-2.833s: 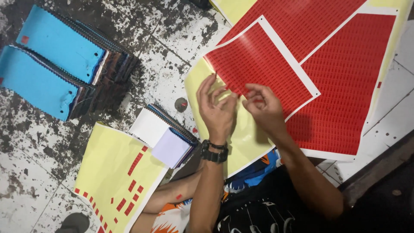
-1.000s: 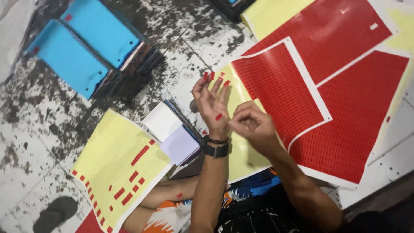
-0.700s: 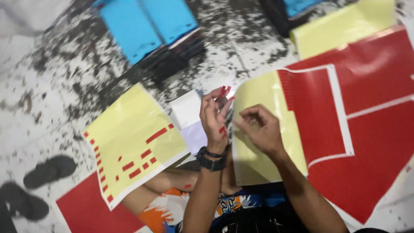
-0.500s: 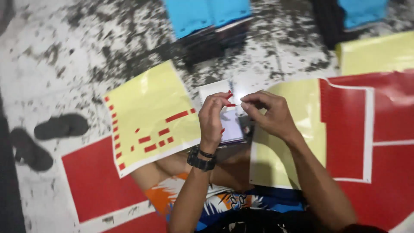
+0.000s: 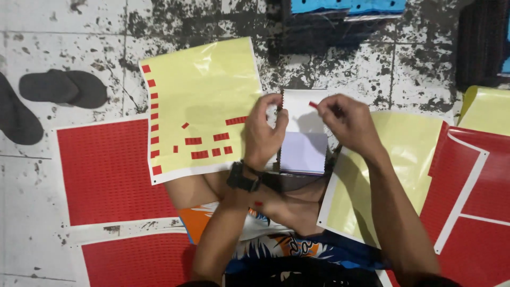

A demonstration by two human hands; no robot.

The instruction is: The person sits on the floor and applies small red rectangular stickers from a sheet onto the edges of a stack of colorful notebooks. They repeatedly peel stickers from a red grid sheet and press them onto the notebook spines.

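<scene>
The left hand [image 5: 264, 130] steadies the open spiral notebook [image 5: 303, 133] by its left edge on the lap, fingers clamped on the page, while the right hand [image 5: 348, 119] pinches a small red sticker [image 5: 313, 104] just above the white page. This looks like the sticking step (the nearly stripped yellow backing sheet [image 5: 204, 101] lies just left); next the sticker needs pressing flat and square onto the page.

Left hand [image 5: 265, 130] raised, fingers curled and pinched shut, a black watch on its wrist. Right hand [image 5: 348, 122] level with it, just apart, fingers pinched together. Both forearms converge upward from the body.
</scene>
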